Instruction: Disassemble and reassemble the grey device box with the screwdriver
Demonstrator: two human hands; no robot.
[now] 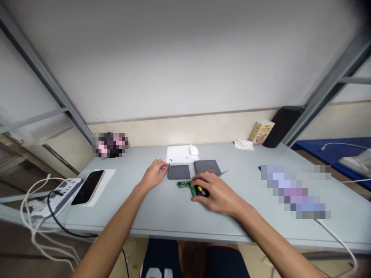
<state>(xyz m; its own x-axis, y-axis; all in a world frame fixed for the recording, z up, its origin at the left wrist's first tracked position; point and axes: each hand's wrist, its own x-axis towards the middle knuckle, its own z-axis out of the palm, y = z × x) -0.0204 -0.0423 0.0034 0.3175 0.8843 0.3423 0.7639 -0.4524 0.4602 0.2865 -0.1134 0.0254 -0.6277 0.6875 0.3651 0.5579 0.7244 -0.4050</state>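
Note:
My right hand [210, 192] is curled over a green circuit board [184, 184] with a black part and a yellow spot, its fingers gripping the board's right side. Left of it, my left hand [155, 173] has its fingertips together at the left edge of a dark grey flat panel [179, 172]; whether they pinch something small is too fine to tell. Behind my right hand lies a second dark grey case piece [207, 166] with a reddish mark. A thin tool [224, 172] sticks out at its right side.
Behind the panels, a white paper [176, 153] carries tiny dark bits and a white case [193, 150]. A phone [88, 187] and power strip [59, 199] lie left. Tissue [244, 144], a carton [261, 132], a black cylinder [282, 125] and a blurred-out item [292, 189] are right.

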